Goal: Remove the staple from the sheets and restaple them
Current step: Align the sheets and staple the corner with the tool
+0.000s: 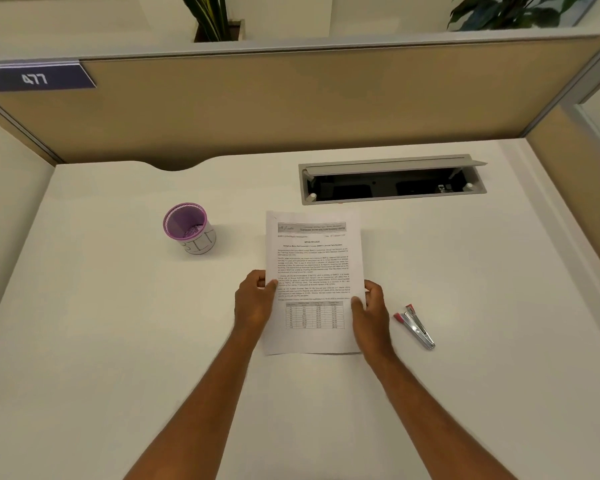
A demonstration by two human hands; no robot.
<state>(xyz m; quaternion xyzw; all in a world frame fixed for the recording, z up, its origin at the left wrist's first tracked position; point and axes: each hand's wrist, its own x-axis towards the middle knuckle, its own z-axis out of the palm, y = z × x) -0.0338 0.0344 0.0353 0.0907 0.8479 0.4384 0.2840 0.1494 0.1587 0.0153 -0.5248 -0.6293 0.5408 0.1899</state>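
A stack of printed sheets (312,265) with text and a table is held over the middle of the white desk (118,323). My left hand (255,299) grips the sheets at their left edge, thumb on top. At the right edge my right hand (371,306) grips them the same way. A small metal stapler (417,326) with red tips lies on the desk just right of my right hand, untouched. The staple itself is too small to make out.
A purple mesh cup (187,227) with a white label stands to the left of the sheets. An open grey cable tray (392,181) is set into the desk behind them. Beige partition walls (291,105) close the desk at the back and right.
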